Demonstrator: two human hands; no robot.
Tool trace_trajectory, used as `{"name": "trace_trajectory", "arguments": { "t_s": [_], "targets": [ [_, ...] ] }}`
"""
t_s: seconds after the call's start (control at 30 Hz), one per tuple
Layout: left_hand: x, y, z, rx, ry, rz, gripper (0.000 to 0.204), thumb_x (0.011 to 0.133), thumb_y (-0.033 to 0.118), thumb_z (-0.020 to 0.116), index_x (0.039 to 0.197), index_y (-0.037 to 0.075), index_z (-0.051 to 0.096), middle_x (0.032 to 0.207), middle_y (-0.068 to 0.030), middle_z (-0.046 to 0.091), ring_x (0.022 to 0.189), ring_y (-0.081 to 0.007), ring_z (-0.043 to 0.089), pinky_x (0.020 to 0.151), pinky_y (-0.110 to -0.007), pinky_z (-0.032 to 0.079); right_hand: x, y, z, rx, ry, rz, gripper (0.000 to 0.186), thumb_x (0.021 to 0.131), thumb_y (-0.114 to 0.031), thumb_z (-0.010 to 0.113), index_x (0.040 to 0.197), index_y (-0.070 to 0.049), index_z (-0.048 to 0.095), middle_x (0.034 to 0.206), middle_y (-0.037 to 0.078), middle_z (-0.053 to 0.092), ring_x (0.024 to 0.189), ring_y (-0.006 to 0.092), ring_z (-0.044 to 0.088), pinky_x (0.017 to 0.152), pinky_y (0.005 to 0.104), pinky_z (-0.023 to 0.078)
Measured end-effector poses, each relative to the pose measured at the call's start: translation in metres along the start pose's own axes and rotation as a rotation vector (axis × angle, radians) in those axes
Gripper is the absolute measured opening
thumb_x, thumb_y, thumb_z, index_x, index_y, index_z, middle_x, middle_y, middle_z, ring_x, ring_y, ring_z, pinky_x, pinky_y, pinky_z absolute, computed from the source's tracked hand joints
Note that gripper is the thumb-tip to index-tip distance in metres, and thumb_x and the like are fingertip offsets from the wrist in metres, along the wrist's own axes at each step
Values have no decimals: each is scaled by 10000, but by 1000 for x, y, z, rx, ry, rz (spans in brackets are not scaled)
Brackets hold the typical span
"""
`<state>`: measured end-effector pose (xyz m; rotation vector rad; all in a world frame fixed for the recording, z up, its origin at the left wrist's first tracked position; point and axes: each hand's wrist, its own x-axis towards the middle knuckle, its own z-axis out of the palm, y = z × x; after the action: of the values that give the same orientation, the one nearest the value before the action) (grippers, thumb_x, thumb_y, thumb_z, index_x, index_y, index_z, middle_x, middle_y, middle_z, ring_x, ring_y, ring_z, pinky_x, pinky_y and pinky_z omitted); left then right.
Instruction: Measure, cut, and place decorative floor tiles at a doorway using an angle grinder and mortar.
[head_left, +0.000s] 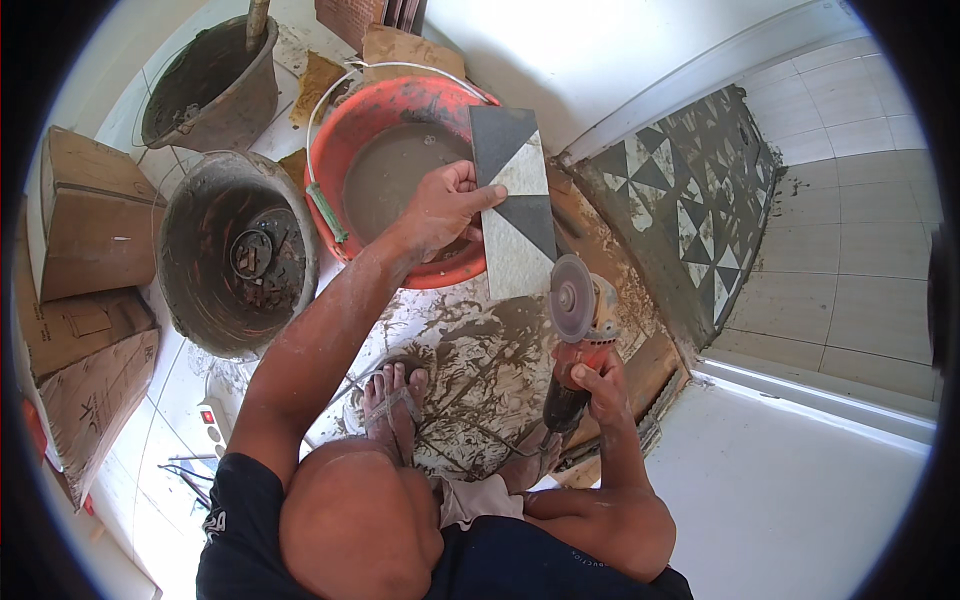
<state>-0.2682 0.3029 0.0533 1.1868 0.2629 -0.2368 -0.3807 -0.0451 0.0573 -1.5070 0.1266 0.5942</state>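
Two hands share the work: the left hand (pixel 445 205) is closed on a patterned tile (pixel 515 205), thumb and fingers clamping its left edge, and holds it in the air over the rim of the orange bucket (pixel 330 150); the right hand (pixel 592 385) is wrapped tight around the body of an angle grinder (pixel 580 340), whose disc (pixel 572 297) stands just at the tile's lower right corner (whether it touches the edge or sits a hair off cannot be told from this view).

Done well, the cut seems to call for a firmer hold on the tile than a one-sided pinch gives: the free lower end could chatter or swing once the disc bites. It would be wise to keep the left fingers well up the tile, away from the disc's line, and to hold the disc square to the tile's edge.

Around the person, the orange bucket holds grey slurry; beside it to the left sits a grey mortar-caked bucket (pixel 235 255), and a third bucket (pixel 210 85) stands further back. Cardboard boxes (pixel 85 260) lie at the far left. The bare sandalled foot (pixel 393 405) rests on the smeared floor (pixel 480 350) directly below the grinder, near its cord, and that is the thing most in the way. A patch of laid patterned tiles (pixel 700 200) lies to the right.
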Motion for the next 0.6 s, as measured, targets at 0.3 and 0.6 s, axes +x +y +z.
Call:
{"name": "trace_trajectory", "arguments": {
  "t_s": [0.3,0.6],
  "targets": [
    [-1,2,1,11,13,-12,190,968,185,743,1002,65,600,880,4,640,726,-77,655,518,-222,545,4,-1,-1,14,-33,-5,623,808,-304,797,1280,51,599,1171,151,705,1049,224,679,968,369,511],
    [3,-3,-1,6,26,-3,192,958,171,750,955,67,589,811,6,624,671,-74,630,497,-226,535,10,-3,1,28,-38,-16,663,817,-312,798,1317,61,572,1201,161,695,1094,240,674,997,383,505]
  ]
}}
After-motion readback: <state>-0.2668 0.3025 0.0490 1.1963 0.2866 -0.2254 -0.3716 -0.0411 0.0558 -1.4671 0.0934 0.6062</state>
